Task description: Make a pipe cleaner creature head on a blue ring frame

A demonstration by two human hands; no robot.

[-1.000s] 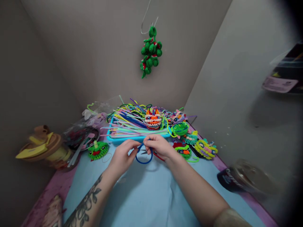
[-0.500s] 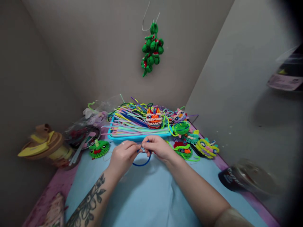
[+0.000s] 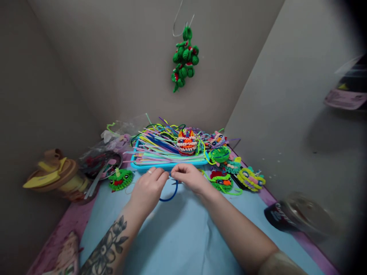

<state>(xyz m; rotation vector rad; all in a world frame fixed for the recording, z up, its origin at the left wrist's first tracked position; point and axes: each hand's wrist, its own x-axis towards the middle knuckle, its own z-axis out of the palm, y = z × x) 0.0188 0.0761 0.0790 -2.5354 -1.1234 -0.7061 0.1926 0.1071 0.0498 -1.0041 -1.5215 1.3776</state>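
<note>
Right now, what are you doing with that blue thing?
The left hand and the right hand pinch a blue fuzzy stem, which hangs down in a curve. Behind them, a blue tray holds lots of colorful stems, and an orange-and-white fuzzy figure sits on top.

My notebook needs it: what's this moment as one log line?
left hand: pinches blue stem | right hand: pinches blue stem | blue stem: curves below hands | blue tray: beyond hands

Small craft workspace: tray (image 3: 169,166) heaped with fuzzy stems (image 3: 155,143), finished fuzzy figures (image 3: 120,180) around it, plain walls (image 3: 129,76).
</note>
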